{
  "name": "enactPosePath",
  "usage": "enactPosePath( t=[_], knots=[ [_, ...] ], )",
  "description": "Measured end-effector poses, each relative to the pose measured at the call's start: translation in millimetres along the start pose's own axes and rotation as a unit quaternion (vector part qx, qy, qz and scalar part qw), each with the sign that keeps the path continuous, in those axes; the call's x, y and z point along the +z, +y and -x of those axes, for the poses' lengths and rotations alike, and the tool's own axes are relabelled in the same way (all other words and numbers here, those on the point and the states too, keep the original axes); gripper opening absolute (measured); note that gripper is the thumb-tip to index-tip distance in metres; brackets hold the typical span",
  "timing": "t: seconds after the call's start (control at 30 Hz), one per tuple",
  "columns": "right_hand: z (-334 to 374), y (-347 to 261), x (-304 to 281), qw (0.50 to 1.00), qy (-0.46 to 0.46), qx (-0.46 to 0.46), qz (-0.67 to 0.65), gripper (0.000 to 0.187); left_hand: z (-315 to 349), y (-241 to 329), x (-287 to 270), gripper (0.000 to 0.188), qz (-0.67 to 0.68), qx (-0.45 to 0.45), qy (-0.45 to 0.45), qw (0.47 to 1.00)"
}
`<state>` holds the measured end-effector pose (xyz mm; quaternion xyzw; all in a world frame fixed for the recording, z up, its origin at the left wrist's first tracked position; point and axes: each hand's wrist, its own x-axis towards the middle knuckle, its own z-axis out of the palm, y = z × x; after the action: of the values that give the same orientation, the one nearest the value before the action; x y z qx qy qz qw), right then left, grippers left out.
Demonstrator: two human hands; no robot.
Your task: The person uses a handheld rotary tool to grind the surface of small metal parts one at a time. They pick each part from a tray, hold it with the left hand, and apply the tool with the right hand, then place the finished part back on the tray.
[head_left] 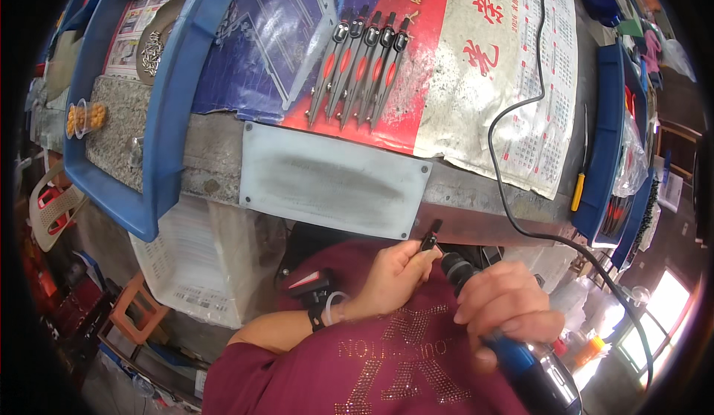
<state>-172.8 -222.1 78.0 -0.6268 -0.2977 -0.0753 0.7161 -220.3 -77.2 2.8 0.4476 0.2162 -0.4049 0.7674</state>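
Note:
My left hand (398, 277) is closed in a pinch on a small black compass (431, 238), its head sticking up past the fingers; the rest is hidden by the hand. Wrapped around a blue and black electric screwdriver (520, 363), my right hand (509, 307) points its black nose (456, 268) at the compass. The thin bit reaches close to the compass; whether they touch I cannot tell. Several black compasses with red inlays (362, 69) lie side by side on the red printed sheet (413, 110), their points toward me.
A pale, smudged plate (335, 181) is fixed at the bench's near edge. Blue trays (167, 110) stand left and right. A black cable (541, 58) crosses the bench on the right, near a yellow-handled screwdriver (578, 190). Below left stands a white plastic-lined crate (190, 266).

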Motion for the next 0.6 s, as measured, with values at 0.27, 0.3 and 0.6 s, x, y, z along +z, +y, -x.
enactPosePath(
  t=[0.27, 0.3, 0.6],
  knots=[
    [-2, 1, -2, 0.999, 0.011, 0.031, -0.041, 0.047, -3, -7, -1, 0.015, 0.011, -0.004, -0.001, 1.000],
    [-1, -2, -2, 0.999, 0.010, 0.037, -0.037, 0.048, -3, -7, 0, 0.015, 0.006, 0.009, 0.001, 1.000],
    [11, -5, -10, 0.999, 0.002, 0.006, -0.034, 0.063, 1, 7, -8, 0.023, 0.008, -0.014, -0.072, 0.997]
  ],
)
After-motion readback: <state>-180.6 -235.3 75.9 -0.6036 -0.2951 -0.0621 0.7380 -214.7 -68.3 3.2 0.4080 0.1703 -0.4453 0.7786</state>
